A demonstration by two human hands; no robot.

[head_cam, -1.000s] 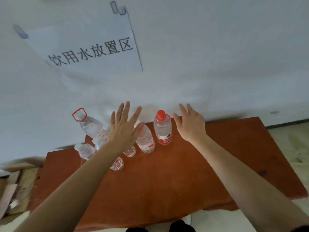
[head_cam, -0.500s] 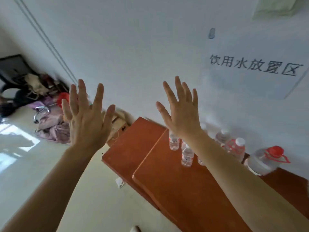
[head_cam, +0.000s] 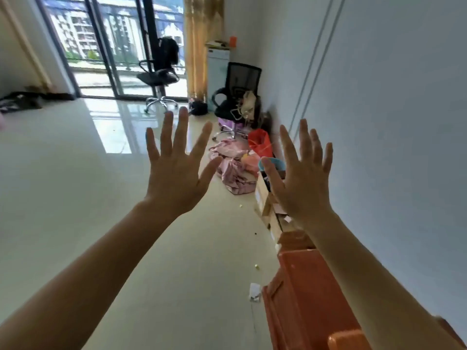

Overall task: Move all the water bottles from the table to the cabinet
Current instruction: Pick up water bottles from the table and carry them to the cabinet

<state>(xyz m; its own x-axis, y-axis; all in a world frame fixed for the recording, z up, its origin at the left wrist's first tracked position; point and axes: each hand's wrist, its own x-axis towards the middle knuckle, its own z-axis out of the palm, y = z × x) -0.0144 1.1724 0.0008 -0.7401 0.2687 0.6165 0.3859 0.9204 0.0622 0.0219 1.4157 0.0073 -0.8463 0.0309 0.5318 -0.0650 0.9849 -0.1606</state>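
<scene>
While both the left hand [head_cam: 174, 180] and right hand [head_cam: 302, 183] hang spread and empty, no bottles show; reaching blind risks toppling them off the surface [head_cam: 303, 294].

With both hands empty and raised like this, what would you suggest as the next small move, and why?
Probably turn the head back right toward the orange-brown table. The left hand and right hand are open and hold nothing, and no water bottle is in view; only the table's end shows at lower right.
</scene>
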